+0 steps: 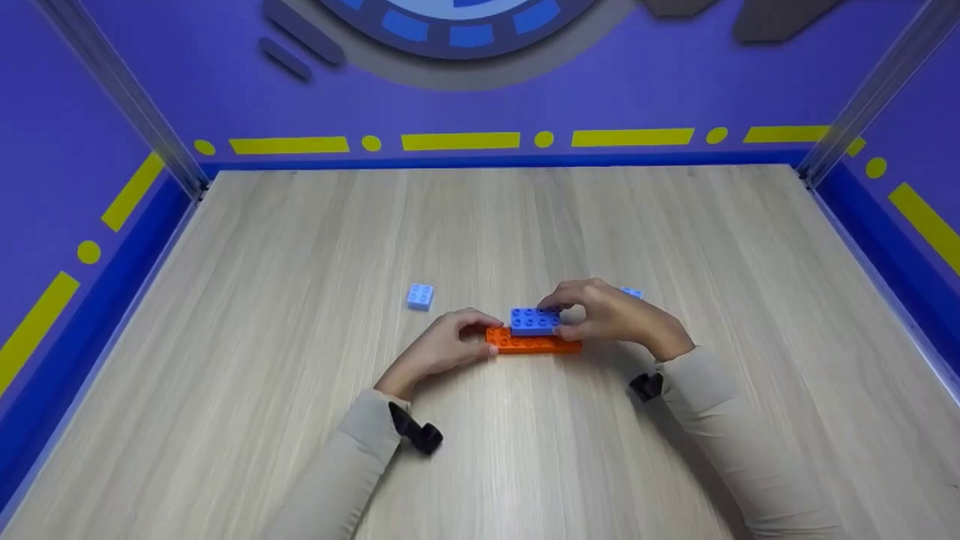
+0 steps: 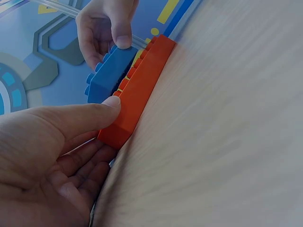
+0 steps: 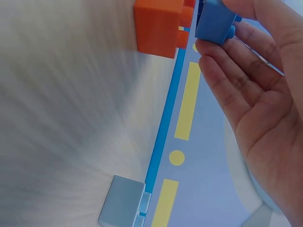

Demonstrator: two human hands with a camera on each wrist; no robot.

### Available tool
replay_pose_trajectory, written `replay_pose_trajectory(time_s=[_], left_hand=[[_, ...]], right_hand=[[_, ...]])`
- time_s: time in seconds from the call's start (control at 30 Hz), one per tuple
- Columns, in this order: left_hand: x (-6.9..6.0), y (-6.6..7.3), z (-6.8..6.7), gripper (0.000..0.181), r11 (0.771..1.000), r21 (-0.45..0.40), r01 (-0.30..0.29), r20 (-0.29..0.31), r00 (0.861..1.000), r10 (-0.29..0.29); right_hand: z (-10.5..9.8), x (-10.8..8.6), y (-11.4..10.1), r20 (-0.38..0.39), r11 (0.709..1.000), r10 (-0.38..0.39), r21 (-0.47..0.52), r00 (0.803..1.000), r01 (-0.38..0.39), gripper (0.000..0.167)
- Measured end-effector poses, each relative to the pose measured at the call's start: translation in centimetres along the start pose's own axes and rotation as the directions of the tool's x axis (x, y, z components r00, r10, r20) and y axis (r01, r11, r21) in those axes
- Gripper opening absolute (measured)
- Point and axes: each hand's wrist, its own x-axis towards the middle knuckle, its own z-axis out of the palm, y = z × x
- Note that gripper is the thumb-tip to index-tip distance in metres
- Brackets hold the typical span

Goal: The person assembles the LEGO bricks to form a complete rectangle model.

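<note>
A long orange toy building brick [image 1: 534, 346] lies studs up on the table, and my left hand [image 1: 448, 346] pinches its left end between thumb and fingers. My right hand [image 1: 609, 313] grips a blue eight-stud brick [image 1: 534, 322] by its right end. In the left wrist view the blue brick [image 2: 110, 78] sits just over the studs of the orange brick [image 2: 142, 90], with a thin gap between them. The right wrist view also has the blue brick [image 3: 215, 21] slightly apart from the orange brick [image 3: 158, 28].
A light blue four-stud brick [image 1: 420, 297] stands on the wooden table [image 1: 300, 262], beyond my left hand. Another light blue brick [image 1: 632, 292] is partly hidden behind my right hand. Purple-blue panels [image 1: 480, 112] with yellow markings border the table at the back and sides.
</note>
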Motion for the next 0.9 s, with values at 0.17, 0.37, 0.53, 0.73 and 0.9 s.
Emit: replay_pose_trajectory(time_s=[0.17,0.37,0.53,0.73,0.9], left_hand=[[0.13,-0.11,-0.01,0.038,1.000,0.010,-0.012,-0.001,1.000,0.013],[0.20,-0.11,-0.02,0.038,1.000,0.006,-0.008,0.000,1.000,0.008],[0.17,-0.09,-0.01,0.038,1.000,-0.011,-0.004,-0.001,1.000,0.004],[0.21,-0.11,0.05,0.037,0.999,-0.034,-0.007,0.002,1.000,0.007],[0.16,-0.07,0.08,0.037,0.999,-0.035,0.000,0.002,1.000,0.000]], right_hand=[[0.07,-0.12,-0.06,0.002,1.000,-0.006,0.001,1.000,0.006,0.033],[0.27,-0.22,0.00,0.003,1.000,-0.014,0.000,1.000,0.014,0.033],[0.43,-0.33,-0.07,-0.007,0.999,-0.033,0.003,0.999,0.033,0.031],[0.60,-0.44,-0.16,-0.008,0.999,-0.036,0.018,0.999,0.036,0.030],[0.71,-0.48,-0.11,-0.004,0.999,-0.046,0.027,0.999,0.046,0.030]])
